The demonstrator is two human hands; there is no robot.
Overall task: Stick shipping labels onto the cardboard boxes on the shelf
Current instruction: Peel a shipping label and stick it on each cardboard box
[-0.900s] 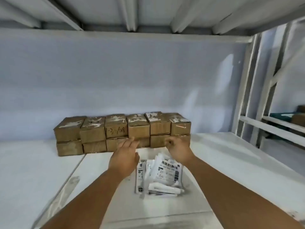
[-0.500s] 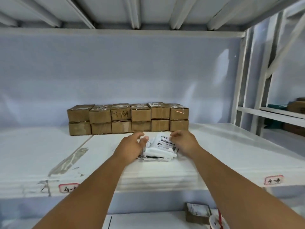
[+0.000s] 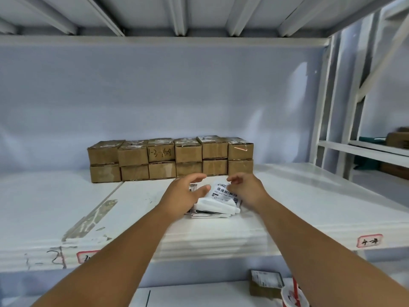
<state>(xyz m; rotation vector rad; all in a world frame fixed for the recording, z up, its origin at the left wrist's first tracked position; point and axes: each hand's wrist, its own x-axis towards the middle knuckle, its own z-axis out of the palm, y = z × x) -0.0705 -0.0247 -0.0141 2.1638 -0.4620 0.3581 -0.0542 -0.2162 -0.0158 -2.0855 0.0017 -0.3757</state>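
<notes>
The heap of shipping labels (image 3: 218, 201) lies on the white shelf (image 3: 298, 196) between both hands, near the cardboard boxes (image 3: 170, 159); the left hand (image 3: 184, 196) is at its left edge, fingers loosely spread; the right hand (image 3: 247, 189) curls fingers over its right edge, grip unclear

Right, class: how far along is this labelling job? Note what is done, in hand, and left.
Done: nothing evident; the cardboard boxes show no labels on their fronts. In hand: the left hand and right hand are both at the label pile on the shelf, no label lifted clear. Left: sticking a label on every box.
</notes>
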